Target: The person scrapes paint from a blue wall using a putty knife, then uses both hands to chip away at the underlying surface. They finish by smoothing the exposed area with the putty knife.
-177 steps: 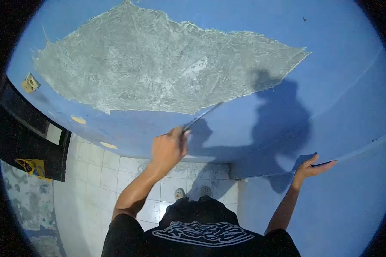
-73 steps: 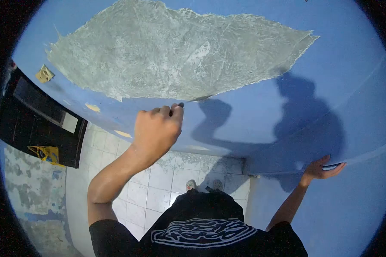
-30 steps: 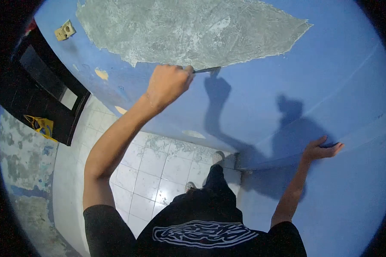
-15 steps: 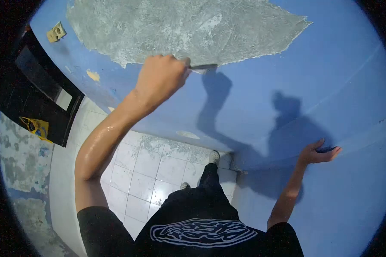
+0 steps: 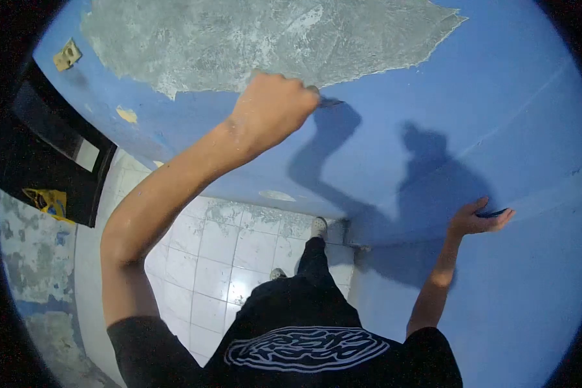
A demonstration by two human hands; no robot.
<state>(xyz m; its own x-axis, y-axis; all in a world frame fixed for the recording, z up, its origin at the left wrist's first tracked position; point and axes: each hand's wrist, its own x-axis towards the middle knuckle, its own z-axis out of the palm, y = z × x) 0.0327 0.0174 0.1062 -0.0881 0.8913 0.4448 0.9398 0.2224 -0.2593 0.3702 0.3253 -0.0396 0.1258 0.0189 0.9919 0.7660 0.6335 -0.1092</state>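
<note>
The person is wearing a black short-sleeved shirt (image 5: 291, 317), a white-lined, wavy oval print (image 5: 307, 349) spanning its front, black trousers (image 5: 314, 258) and pale shoes (image 5: 319, 227).

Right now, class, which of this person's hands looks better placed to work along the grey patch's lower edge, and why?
Probably the left hand: it grips a dark tool close to that edge of the grey patch, while the right hand is farther off to the side.
</note>
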